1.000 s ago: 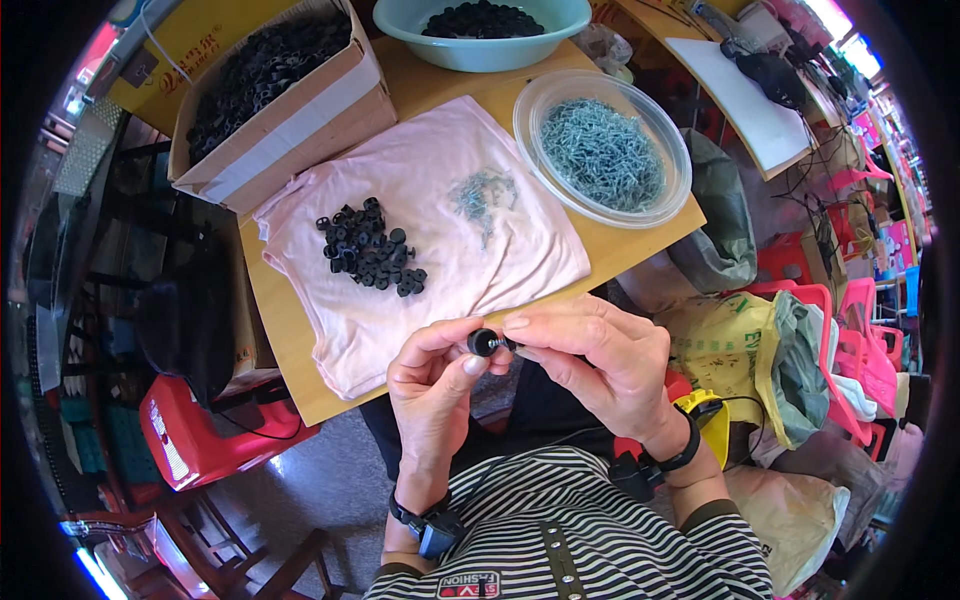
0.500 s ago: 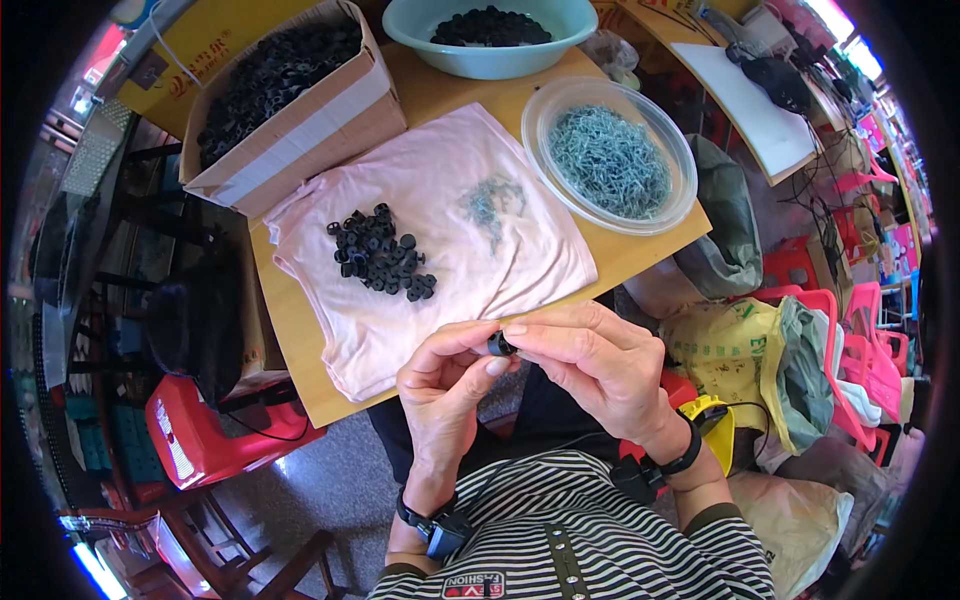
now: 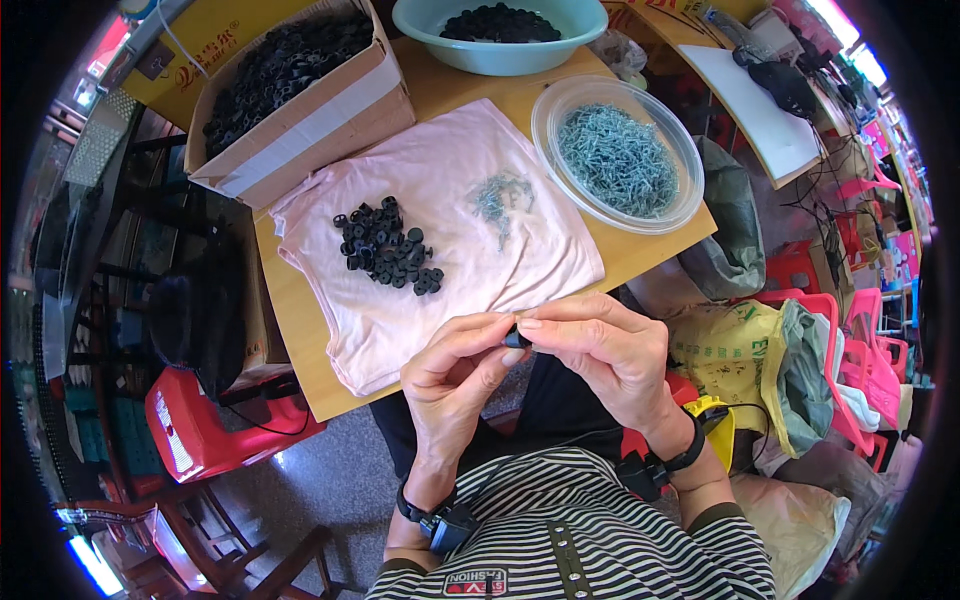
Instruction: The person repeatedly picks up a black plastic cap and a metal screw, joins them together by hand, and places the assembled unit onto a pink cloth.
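Just off the table's near edge, a small round black plastic part (image 3: 516, 338) is pinched between the thumb and forefinger of my left hand (image 3: 450, 385). The fingertips of my right hand (image 3: 605, 360) are pressed together against the same part from the right; whatever they grip is hidden. Beyond my hands a pink cloth (image 3: 460, 270) covers much of the table. A loose heap of black plastic parts (image 3: 385, 250) lies on its left half. To the right of that heap, a scatter of small silvery screws (image 3: 495, 205) rests on the cloth.
A cardboard box (image 3: 310, 125) full of black parts stands at the far left. At the back is a pale green basin (image 3: 500, 60) with more black parts. A round clear tub (image 3: 692, 190) of screws sits on the right. A red stool (image 3: 185, 425) is at lower left.
The view has shifted slightly, so the table things appear a little to the right. Both hands stay together at the black part, with the fingertips slightly readjusted around it.
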A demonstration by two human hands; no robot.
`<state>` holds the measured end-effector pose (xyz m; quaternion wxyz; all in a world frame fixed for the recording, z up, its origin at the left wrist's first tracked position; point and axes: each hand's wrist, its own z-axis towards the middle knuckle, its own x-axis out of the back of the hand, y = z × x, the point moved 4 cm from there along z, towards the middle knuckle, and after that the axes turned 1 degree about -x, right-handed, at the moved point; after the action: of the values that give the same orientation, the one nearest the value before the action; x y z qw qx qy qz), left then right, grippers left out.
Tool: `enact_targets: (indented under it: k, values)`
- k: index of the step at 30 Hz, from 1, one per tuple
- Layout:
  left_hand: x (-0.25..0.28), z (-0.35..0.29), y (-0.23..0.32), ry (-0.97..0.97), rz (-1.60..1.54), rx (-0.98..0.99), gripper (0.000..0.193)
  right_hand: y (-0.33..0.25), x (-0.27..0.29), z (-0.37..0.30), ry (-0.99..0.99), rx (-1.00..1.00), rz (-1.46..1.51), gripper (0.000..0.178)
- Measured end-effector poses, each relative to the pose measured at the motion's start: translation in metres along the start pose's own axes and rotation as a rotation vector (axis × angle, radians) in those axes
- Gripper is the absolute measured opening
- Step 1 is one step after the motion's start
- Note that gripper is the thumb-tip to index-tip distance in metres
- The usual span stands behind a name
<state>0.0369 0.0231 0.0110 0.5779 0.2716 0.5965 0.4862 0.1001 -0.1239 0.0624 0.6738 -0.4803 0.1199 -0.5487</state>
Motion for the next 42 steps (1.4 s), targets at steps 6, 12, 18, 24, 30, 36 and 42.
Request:
enact_targets:
  k: [6,12,18,24,30,36,42]
  values:
    - [0.002,0.002,-0.003,-0.019,-0.043,0.002,0.030,0.007,-0.003,-0.002,0.020,-0.342,0.251,0.021]
    - [0.002,0.002,-0.005,0.028,-0.087,0.046,0.026,0.006,-0.004,0.005,-0.033,-0.189,0.106,0.022]
    - [0.001,0.003,-0.006,0.142,-0.151,0.092,0.024,-0.001,-0.012,0.006,0.013,-0.050,-0.087,0.038]
    - [0.003,0.003,-0.009,0.143,-0.227,0.133,0.022,0.005,-0.017,0.007,0.016,0.055,-0.179,0.046]
    - [0.002,0.000,-0.016,0.168,-0.339,0.192,0.022,0.008,-0.017,0.008,0.081,0.111,-0.197,0.041]
    - [-0.001,0.000,-0.019,0.204,-0.377,0.191,0.021,0.010,-0.017,0.009,0.076,0.111,-0.200,0.037]
    - [-0.004,0.002,-0.021,0.216,-0.367,0.172,0.021,0.013,-0.016,0.012,0.076,0.158,-0.214,0.033]
